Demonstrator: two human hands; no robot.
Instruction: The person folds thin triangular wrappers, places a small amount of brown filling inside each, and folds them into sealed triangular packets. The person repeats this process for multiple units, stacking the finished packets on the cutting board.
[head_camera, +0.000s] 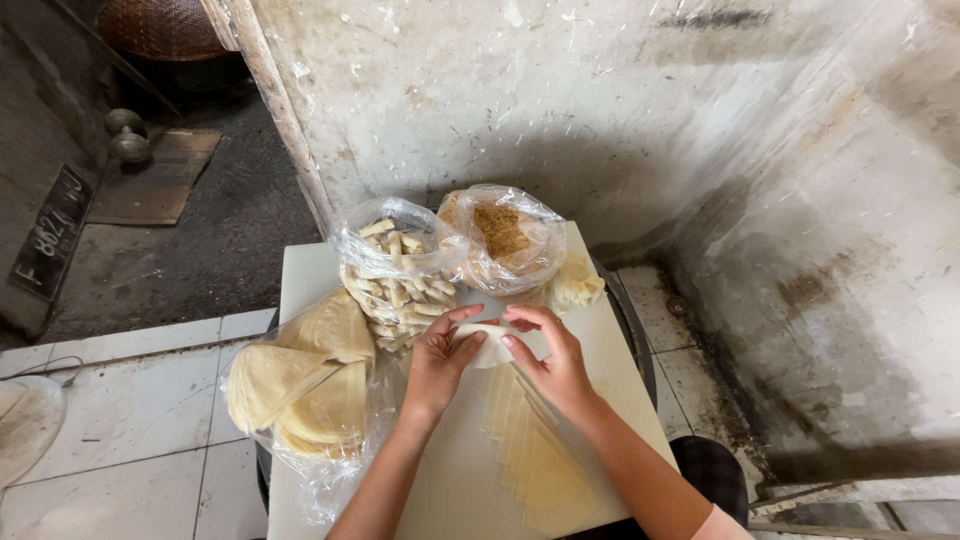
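A thin wrapper (490, 345) was held by the fingers of the left hand (438, 365) and right hand (555, 365). Cut sheets (530, 445) were stacked on the white surface (450, 470), beside bagged rolls (400, 280).

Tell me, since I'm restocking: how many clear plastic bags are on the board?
3: rolled-sticks bag back centre, brown-filling bag beside it, round-wrappers bag at left.

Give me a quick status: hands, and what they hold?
Left hand and right hand pinch one pale wrapper. Cut wrapper stack below. Nothing blocking.

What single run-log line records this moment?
left hand + right hand: pinch wrapper | over board | nearby: wrapper strips, bag of rolls
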